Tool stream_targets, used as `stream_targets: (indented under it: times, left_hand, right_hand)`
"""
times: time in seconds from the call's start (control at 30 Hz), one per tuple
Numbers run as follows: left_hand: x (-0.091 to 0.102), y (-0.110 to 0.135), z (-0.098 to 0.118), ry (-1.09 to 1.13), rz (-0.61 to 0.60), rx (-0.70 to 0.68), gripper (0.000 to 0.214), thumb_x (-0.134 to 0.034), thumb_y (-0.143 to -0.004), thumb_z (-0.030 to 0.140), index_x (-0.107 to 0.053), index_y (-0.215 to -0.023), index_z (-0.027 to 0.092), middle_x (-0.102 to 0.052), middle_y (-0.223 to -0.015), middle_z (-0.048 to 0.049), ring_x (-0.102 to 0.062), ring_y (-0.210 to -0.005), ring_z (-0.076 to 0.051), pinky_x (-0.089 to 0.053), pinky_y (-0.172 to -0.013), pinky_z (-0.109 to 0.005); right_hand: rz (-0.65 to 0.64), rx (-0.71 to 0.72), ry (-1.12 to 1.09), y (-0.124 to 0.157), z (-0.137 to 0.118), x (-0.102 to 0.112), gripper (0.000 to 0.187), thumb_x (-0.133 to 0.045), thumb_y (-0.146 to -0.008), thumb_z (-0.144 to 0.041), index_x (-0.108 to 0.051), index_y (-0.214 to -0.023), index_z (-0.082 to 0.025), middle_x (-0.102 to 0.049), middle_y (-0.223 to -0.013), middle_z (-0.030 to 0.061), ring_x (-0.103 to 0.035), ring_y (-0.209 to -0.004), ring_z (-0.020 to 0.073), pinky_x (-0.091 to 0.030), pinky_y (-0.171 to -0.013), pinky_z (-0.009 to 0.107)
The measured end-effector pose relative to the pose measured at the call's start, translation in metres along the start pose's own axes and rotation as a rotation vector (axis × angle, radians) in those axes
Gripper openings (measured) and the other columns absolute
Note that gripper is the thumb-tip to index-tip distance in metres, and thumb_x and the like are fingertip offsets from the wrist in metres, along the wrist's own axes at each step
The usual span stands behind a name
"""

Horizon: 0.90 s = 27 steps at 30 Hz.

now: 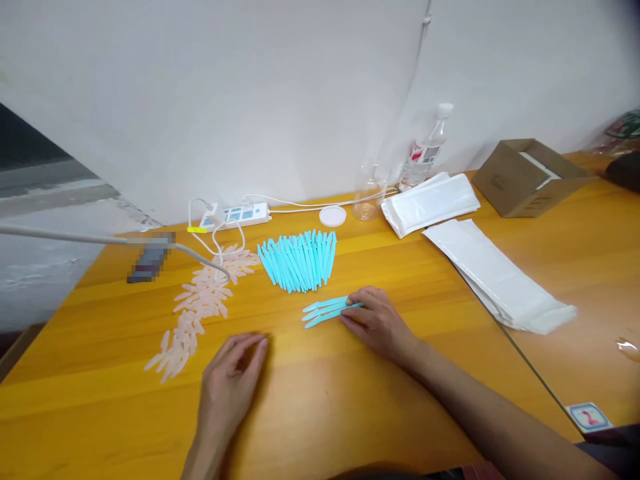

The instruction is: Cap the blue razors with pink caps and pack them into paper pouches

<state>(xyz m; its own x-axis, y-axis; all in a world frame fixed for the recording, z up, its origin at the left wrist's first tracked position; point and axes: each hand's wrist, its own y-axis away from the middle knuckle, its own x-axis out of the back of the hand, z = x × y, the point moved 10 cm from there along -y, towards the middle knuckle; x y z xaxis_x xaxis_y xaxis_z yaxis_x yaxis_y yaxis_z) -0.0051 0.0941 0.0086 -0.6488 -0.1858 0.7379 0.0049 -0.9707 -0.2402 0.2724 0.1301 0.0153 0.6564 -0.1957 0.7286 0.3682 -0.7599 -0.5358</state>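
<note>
The right hand (pixel 377 321) grasps three light-blue sticks (pixel 325 305) by their near ends, thumb on one side and fingers on the other; the sticks lie side by side, slightly fanned, their pointed ends directed left over the wood-grain table (pixel 320 393). The left hand (pixel 231 377) is positioned well apart from them, palm inward, fingers curled and the thumb drawn close to the index fingertip; from this angle it cannot be told whether anything small is pinched there. Just beyond the three sticks, a dense pile of light-blue sticks (pixel 297 261) is laid out in a rough fan, most pointed ends toward the wall (pixel 280 100). To the left of that pile, translucent pale-pink pieces (pixel 203 297) form a loose curved band running down toward the left hand. A white power strip (pixel 245 215) rests near the wall, with a white plug seated in it and cables around it. To its right are a round white lid (pixel 333 215), a clear jar (pixel 367 200) and a labelled plastic bottle (pixel 425 153), upright with its white cap on. Further right lie two stacks of white plastic packets (pixel 433 203), followed by an open cardboard box (pixel 520 183).
</note>
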Motion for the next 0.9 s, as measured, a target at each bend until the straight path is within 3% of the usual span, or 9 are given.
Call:
stream_targets:
  times: [0.13,0.23,0.3,0.4,0.53,0.73,0.83,0.9]
  left_hand:
    - [0.052,0.008,-0.052,-0.222,0.111,0.185,0.029,-0.061,-0.087,0.048,-0.074,-0.093,0.023,-0.071,-0.094,-0.0034,-0.066,-0.081,-0.019,-0.050,-0.077,-0.029]
    - [0.080,0.010,-0.079,-0.391,0.148,0.336,0.033,-0.059,-0.085,0.052,-0.073,-0.093,0.023,-0.071,-0.094,-0.0030,-0.065,-0.076,-0.019,-0.049,-0.075,-0.031]
    - [0.090,0.009,-0.089,-0.449,0.150,0.404,0.036,-0.057,-0.084,0.054,-0.073,-0.094,0.023,-0.070,-0.094,-0.0031,-0.065,-0.077,-0.019,-0.048,-0.075,-0.031]
    - [0.099,0.007,-0.097,-0.463,0.152,0.477,0.040,-0.054,-0.083,0.057,-0.073,-0.094,0.023,-0.068,-0.089,-0.0028,-0.064,-0.075,-0.019,-0.047,-0.071,-0.030]
    - [0.104,0.003,-0.099,-0.406,0.165,0.513,0.043,-0.055,-0.081,0.061,-0.073,-0.094,0.024,-0.066,-0.084,-0.0017,-0.062,-0.071,-0.018,-0.047,-0.068,-0.030]
    - [0.118,0.005,-0.116,-0.363,0.184,0.545,0.042,-0.058,-0.079,0.059,-0.074,-0.096,0.024,-0.071,-0.084,-0.0024,-0.063,-0.068,-0.019,-0.049,-0.065,-0.030]
    - [0.119,0.005,-0.130,-0.405,0.127,0.510,0.036,-0.059,-0.081,0.053,-0.074,-0.099,0.026,-0.073,-0.087,-0.0013,-0.064,-0.069,-0.019,-0.051,-0.067,-0.030]
    - [0.118,0.000,-0.132,-0.439,0.117,0.437,0.034,-0.059,-0.081,0.051,-0.075,-0.099,0.026,-0.075,-0.093,-0.0005,-0.066,-0.071,-0.018,-0.051,-0.067,-0.029]
  right_hand:
    - [-0.026,-0.373,0.058,-0.031,0.044,-0.004,0.026,-0.056,-0.095,-0.035,-0.072,-0.084,-0.018,-0.070,-0.085,0.0089,-0.063,-0.079,0.0201,-0.046,-0.073,0.031]
    - [-0.184,-0.672,0.080,-0.060,0.080,-0.028,0.032,-0.060,-0.090,-0.046,-0.073,-0.087,-0.017,-0.074,-0.086,0.0110,-0.067,-0.083,0.0256,-0.046,-0.075,0.033]
    - [-0.212,-0.732,0.079,-0.080,0.091,-0.039,0.033,-0.060,-0.088,-0.046,-0.072,-0.081,-0.016,-0.074,-0.085,0.0141,-0.068,-0.084,0.0283,-0.047,-0.074,0.034]
    - [-0.215,-0.776,0.061,-0.095,0.103,-0.049,0.024,-0.063,-0.082,-0.035,-0.070,-0.071,-0.015,-0.074,-0.080,0.0154,-0.069,-0.081,0.0277,-0.046,-0.072,0.032]
    - [-0.216,-0.830,-0.041,-0.091,0.116,-0.050,0.019,-0.062,-0.077,-0.026,-0.065,-0.060,-0.017,-0.068,-0.059,0.0065,-0.066,-0.062,0.0195,-0.043,-0.060,0.026]
    - [-0.075,-0.790,-0.251,-0.071,0.113,-0.016,0.015,-0.056,-0.079,-0.029,-0.063,-0.088,-0.019,-0.070,-0.070,-0.0003,-0.062,-0.060,0.0128,-0.044,-0.055,0.021]
    - [0.056,-0.643,-0.377,-0.059,0.091,0.010,0.014,-0.061,-0.076,-0.026,-0.064,-0.087,-0.018,-0.067,-0.071,0.0001,-0.060,-0.062,0.0133,-0.045,-0.057,0.022]
    - [0.075,-0.518,-0.338,-0.050,0.068,0.024,0.013,-0.064,-0.079,-0.026,-0.066,-0.090,-0.019,-0.068,-0.076,0.0012,-0.061,-0.066,0.0143,-0.047,-0.062,0.025]
